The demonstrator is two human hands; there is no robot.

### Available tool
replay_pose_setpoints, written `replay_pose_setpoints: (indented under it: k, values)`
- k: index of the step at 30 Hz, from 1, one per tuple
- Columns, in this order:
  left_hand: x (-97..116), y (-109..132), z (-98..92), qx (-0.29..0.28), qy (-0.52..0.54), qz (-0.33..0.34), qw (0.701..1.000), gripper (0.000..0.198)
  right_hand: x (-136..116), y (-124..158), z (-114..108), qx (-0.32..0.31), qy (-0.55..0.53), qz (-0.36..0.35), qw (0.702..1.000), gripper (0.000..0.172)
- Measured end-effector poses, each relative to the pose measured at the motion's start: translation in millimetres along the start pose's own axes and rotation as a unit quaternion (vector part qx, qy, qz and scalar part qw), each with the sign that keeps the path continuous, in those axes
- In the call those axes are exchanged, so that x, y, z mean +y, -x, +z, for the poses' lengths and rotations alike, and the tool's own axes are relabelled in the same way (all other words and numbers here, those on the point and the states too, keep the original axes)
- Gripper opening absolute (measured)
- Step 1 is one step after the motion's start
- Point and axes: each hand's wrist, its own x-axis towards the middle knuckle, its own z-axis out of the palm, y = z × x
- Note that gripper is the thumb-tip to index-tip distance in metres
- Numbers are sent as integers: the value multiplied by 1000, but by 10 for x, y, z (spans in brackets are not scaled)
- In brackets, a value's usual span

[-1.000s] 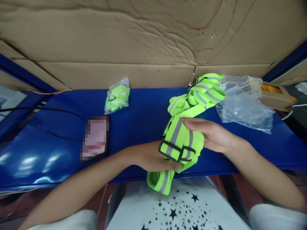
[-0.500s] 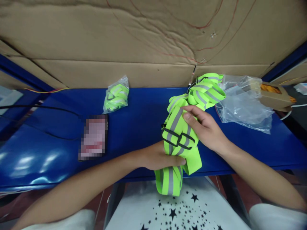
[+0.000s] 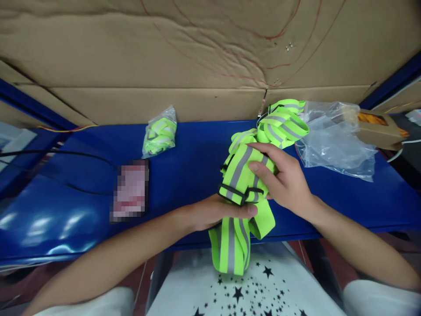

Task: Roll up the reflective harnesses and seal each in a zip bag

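A bundle of neon-green reflective strap [image 3: 235, 245] with grey stripes and black buckles hangs over the table's front edge. My left hand [image 3: 220, 213] is closed round its middle, thumb across the front and most fingers hidden behind the strap. My right hand [image 3: 285, 175] grips the upper folds, thumb on the front face just above the buckles. A black plastic buckle [image 3: 232, 195] lies across the strap between my two hands. Behind the bundle, a second heap of green reflective strap [image 3: 281, 125] rests loose on the table, partly hidden by the held folds.
A clear bag with folded green strap [image 3: 160, 135] lies at the back left. In front of it is a phone-like device [image 3: 130, 191], its screen blurred out. Clear plastic bags [image 3: 337, 140] and a cardboard box [image 3: 378, 127] sit at the right. A cardboard wall [image 3: 164, 57] backs the blue table [image 3: 194, 166].
My right hand has taken in more of the upper folds, its fingers further round them. The folded top now tilts more, and the buckles sit lower, close above my left thumb.
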Motion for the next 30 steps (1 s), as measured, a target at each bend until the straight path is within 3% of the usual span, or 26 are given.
replay_pose_setpoints:
  k: [3,5,8,12,16,20,23,25,26,30]
  values:
    - [-50,-21,66,2,60,-4,998,58,-13,20,-3,37,76,-101,991,34]
    - [-62,-31,84,32,45,-5,998,50,-23,25,3,41,74,-99,992,33]
    - [-23,-46,24,65,-67,2,996,39,-20,8,6,-3,-23,0,1000,33]
    - [106,-46,-100,-23,-185,-28,982,31,45,-38,17,-100,-199,135,966,35]
    - [180,-44,-113,7,-205,-33,978,22,79,-75,61,-99,-365,214,901,38]
    - [173,-42,-104,37,-177,-37,983,28,52,-88,94,-95,-426,262,861,38]
    - [176,-6,-114,-19,-191,-23,981,24,87,-69,136,-138,-430,289,844,39]
    - [182,27,-120,-74,-218,-15,973,20,137,-49,171,-163,-393,289,858,39]
    - [182,41,-124,-84,-232,-12,969,19,158,-40,182,-166,-354,272,879,38]
    - [159,50,-166,-63,-259,0,964,19,128,-9,132,-101,-122,73,985,25]
